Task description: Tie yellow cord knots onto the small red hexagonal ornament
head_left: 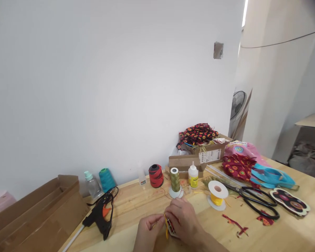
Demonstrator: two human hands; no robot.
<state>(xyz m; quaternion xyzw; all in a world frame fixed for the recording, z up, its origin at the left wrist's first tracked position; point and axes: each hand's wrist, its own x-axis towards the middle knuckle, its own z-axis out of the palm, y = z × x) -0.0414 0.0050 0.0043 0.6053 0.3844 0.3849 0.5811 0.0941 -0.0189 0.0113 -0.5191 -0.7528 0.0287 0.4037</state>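
Observation:
Near the front edge of the view my two hands meet over the table. My right hand (185, 216) is closed round a small pale-edged cutout piece (172, 231) with dark patterned fabric showing in its openings; the fingers cover much of it. My left hand (147, 229) is closed, thumb and forefinger pinching a yellow cord (167, 232) that runs at the piece's left edge. Beyond the right hand stands a spool of yellow cord (216, 200). Farther right lies a larger pale-rimmed cutout (290, 202) with dark patterned fabric.
Black-handled scissors (259, 201) and red fabric scraps (237, 225) lie at right. Behind stand a glue bottle (193, 176), green thread (174, 182) and red cord (156, 176). At left are a glue gun (101, 215), teal thread (106, 179) and a cardboard box (52, 217).

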